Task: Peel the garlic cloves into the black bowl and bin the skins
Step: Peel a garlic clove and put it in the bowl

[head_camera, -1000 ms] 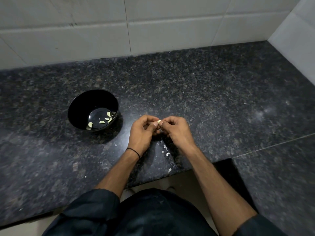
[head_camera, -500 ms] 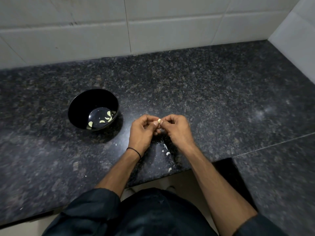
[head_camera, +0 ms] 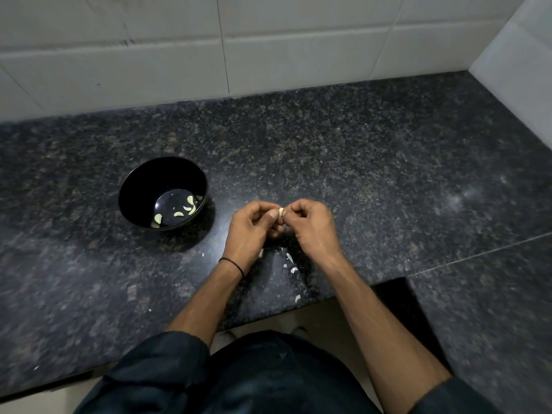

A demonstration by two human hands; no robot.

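Sleeves: Your dark sleeves [head_camera: 158, 363] fill the bottom of the picture. The edge cuts off your elbows.
Wrist band: A thin black band [head_camera: 233, 262] goes round your left wrist.
Skins: Small white skins [head_camera: 289, 258] lie on the counter near its front edge, between and under your wrists. Some bits are too tiny to make out.
Left hand: Your left hand [head_camera: 249, 231] is curled up. Its thumb and fingers pinch the garlic clove from the left.
Right hand: Your right hand [head_camera: 313, 228] is curled up too. It pinches the same clove from the right.
Garlic clove: The small pale garlic clove [head_camera: 281, 212] sits between your two hands, over the counter. Your fingers hide most of it, so you cannot tell how much skin is on it.
Black bowl: The black bowl [head_camera: 128, 186] stands on the counter, left of your left hand and apart from it. A few peeled cloves [head_camera: 179, 214] lie in the bottom. The near wall hides part of the inside.
Counter: The counter [head_camera: 358, 174] is dark speckled stone. A thin line crosses it on the right.
Wall: White tiles [head_camera: 149, 70] stand behind the counter and at the far right.
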